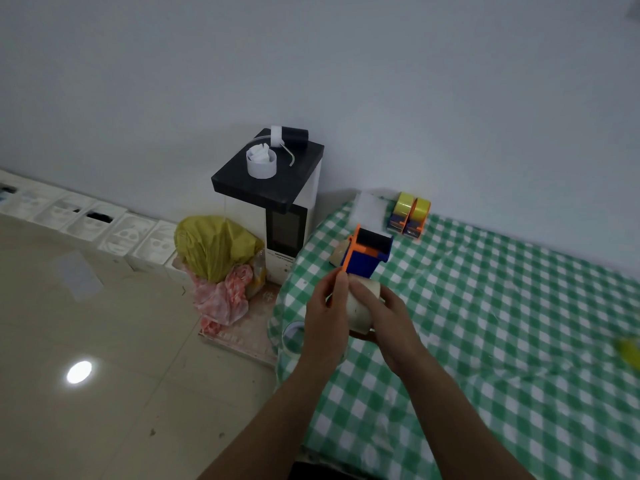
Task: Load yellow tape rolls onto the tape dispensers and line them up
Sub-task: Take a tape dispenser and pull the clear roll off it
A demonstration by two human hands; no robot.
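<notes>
Both my hands meet over the left edge of the green checked tablecloth [485, 306]. My right hand [384, 318] wraps around a pale cream tape roll [360, 308]. My left hand [327, 310] pinches at the roll's left side with thumb and fingers. Just beyond them stands an orange and blue tape dispenser [369, 251] with nothing on its spool. A tan cardboard core [340, 255] lies at its left. Two dispensers loaded with yellow tape rolls [410, 211] stand side by side by the wall.
A clear tape roll [293, 336] rests at the table's left edge. A yellow blur [628, 351] shows at far right. On the floor stand a black-topped white appliance [277, 199], a yellow bag [216, 247] and a row of white boxes [86, 220].
</notes>
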